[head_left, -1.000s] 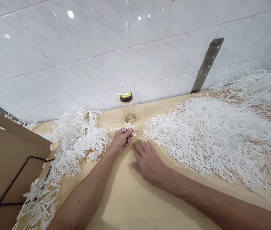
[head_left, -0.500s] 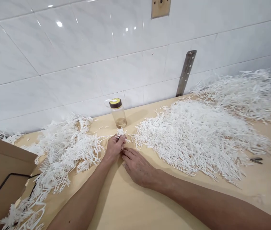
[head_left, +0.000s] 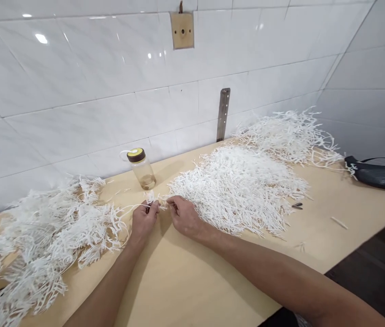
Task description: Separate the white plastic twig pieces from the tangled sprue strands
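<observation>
Left hand pinching white branching sprig over tabletop, strand trailing toward tangled white pile at left. Right hand curling just beside sprig; cannot tell if gripping anything. Pile of short white sticks lying right of hands. Lidded clear bottle standing beyond sprig. Perforated metal bracket rising along tiled wall.

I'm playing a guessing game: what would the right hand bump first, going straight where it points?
Probably the white strands held in the left hand, though depth is hard to judge.
</observation>
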Action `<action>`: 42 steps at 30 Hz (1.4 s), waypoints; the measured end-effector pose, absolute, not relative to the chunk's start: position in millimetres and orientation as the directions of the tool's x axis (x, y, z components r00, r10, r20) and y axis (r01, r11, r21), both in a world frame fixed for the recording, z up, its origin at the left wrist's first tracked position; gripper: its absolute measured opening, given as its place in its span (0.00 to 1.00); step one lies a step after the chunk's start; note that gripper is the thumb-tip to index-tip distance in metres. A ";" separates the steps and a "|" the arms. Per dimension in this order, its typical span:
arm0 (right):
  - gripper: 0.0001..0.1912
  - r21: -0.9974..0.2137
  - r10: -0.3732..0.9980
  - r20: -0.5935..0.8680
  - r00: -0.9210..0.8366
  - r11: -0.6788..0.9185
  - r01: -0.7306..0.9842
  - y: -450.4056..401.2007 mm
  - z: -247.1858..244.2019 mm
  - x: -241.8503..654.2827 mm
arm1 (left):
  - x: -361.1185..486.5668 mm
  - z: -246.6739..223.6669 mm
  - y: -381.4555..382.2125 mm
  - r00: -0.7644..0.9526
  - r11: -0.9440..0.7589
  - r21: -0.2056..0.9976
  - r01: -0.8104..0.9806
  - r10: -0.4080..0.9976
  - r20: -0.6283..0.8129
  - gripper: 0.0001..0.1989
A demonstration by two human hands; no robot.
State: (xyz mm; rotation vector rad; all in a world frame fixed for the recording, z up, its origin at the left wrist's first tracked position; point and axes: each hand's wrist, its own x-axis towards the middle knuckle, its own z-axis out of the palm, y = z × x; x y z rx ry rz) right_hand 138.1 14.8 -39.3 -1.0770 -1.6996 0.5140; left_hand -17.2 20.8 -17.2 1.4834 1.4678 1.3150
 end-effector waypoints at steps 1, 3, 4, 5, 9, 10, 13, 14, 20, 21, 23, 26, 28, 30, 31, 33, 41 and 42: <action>0.10 -0.769 0.853 0.518 -0.069 0.499 0.399 15.7 -38.9 139.0 | -15.9 -19.5 20.7 -0.121 -0.165 0.927 0.337 0.969 0.217 0.20; 0.09 -0.795 0.865 0.498 -0.059 0.483 0.368 15.3 -38.5 139.4 | -13.6 -22.9 21.1 -0.091 -0.171 0.906 0.387 0.971 0.222 0.20; 0.09 -0.811 0.874 0.483 -0.056 0.471 0.347 14.4 -38.6 139.3 | -12.6 -23.6 21.4 -0.090 -0.171 0.897 0.407 0.970 0.226 0.20; 0.09 -0.827 0.883 0.466 -0.055 0.457 0.328 13.2 -39.0 139.1 | -11.9 -23.6 21.5 -0.093 -0.170 0.890 0.424 0.969 0.230 0.20; 0.13 -0.907 0.935 0.342 -0.094 0.354 0.229 9.0 -40.2 139.6 | -9.8 -18.5 19.8 -0.090 -0.178 0.870 0.460 0.965 0.245 0.20; 0.13 -0.929 0.948 0.300 -0.109 0.316 0.191 8.6 -39.9 140.1 | -9.4 -16.7 19.0 -0.083 -0.180 0.864 0.469 0.966 0.246 0.19; 0.13 -0.961 0.963 0.239 -0.128 0.253 0.115 8.6 -37.2 141.6 | -8.4 -12.2 17.6 -0.058 -0.177 0.835 0.521 0.969 0.242 0.19; 0.13 -0.957 0.960 0.248 -0.128 0.264 0.121 8.8 -36.1 142.0 | -8.1 -11.3 17.5 -0.043 -0.179 0.825 0.536 0.970 0.238 0.19; 0.12 -0.944 0.949 0.278 -0.149 0.298 0.143 8.8 -35.8 143.3 | -8.0 -10.9 17.8 -0.009 -0.202 0.812 0.547 0.969 0.247 0.18; 0.12 -0.951 0.952 0.269 -0.149 0.287 0.118 8.7 -36.4 143.3 | -8.0 -11.5 17.8 -0.015 -0.201 0.810 0.551 0.968 0.250 0.19; 0.14 -0.968 0.959 0.236 -0.154 0.245 0.044 8.7 -37.0 143.4 | -8.2 -12.7 17.9 -0.023 -0.192 0.808 0.557 0.969 0.246 0.20; 0.16 -0.986 0.971 0.153 -0.182 0.139 -0.087 9.9 -35.6 143.0 | -8.9 -14.6 18.0 -0.014 -0.188 0.816 0.547 0.972 0.233 0.20; 0.14 -0.986 0.972 0.111 -0.206 0.081 -0.149 11.6 -34.6 142.3 | -10.0 -15.2 17.4 -0.008 -0.193 0.812 0.550 0.972 0.236 0.21; 0.11 -0.982 0.974 0.087 -0.209 0.048 -0.183 13.7 -34.6 141.5 | -11.5 -15.0 16.3 -0.019 -0.194 0.799 0.569 0.968 0.249 0.21; 0.11 -0.981 0.976 0.079 -0.202 0.039 -0.191 14.7 -35.0 141.2 | -12.1 -14.7 15.8 -0.029 -0.192 0.793 0.578 0.966 0.256 0.21; 0.11 -0.979 0.978 0.074 -0.195 0.034 -0.201 16.5 -35.9 140.8 | -12.1 -13.6 15.5 -0.054 -0.177 0.790 0.587 0.965 0.257 0.22; 0.11 -0.981 0.986 0.015 -0.165 -0.017 -0.193 17.0 -29.4 143.3 | 7.2 -13.8 19.2 -0.177 -0.086 0.891 0.445 0.967 0.182 0.22; 0.11 -0.981 0.985 0.005 -0.174 -0.029 -0.191 16.7 -28.5 144.5 | 8.9 -14.4 18.7 -0.183 -0.092 0.903 0.420 0.966 0.184 0.22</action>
